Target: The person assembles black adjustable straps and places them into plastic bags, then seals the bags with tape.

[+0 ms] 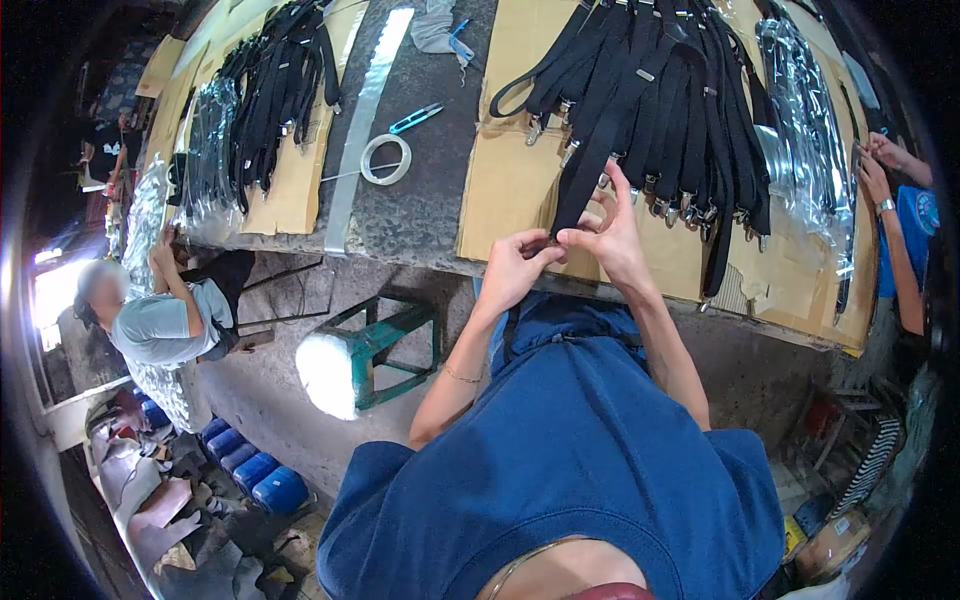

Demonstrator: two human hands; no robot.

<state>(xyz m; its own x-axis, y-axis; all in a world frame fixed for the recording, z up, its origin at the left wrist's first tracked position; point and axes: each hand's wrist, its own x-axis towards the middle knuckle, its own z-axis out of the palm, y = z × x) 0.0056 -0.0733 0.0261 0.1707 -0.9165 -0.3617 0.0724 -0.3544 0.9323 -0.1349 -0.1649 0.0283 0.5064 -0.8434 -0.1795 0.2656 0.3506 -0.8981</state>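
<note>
A black suspender strap [590, 155] runs down from the pile to the table's front edge, its lower end between my hands. My left hand [518, 268] is closed in a pinch on that end. My right hand [617, 238] pinches the same end with thumb and a bent finger, while another finger points up near a metal clip [607, 178]. What lies right between the fingertips is partly hidden. Behind my hands, a heap of black suspenders [690, 110] with metal clips spreads over brown cardboard [490, 190].
Tape roll [385, 160], blue thread snips [415, 118] and a metal strip [350, 180] lie left on the table. Plastic-wrapped suspenders [800, 130] are at right. A green-framed stool [395, 350] stands below. One person [165, 320] sits left; another person's arms [895, 210] show right.
</note>
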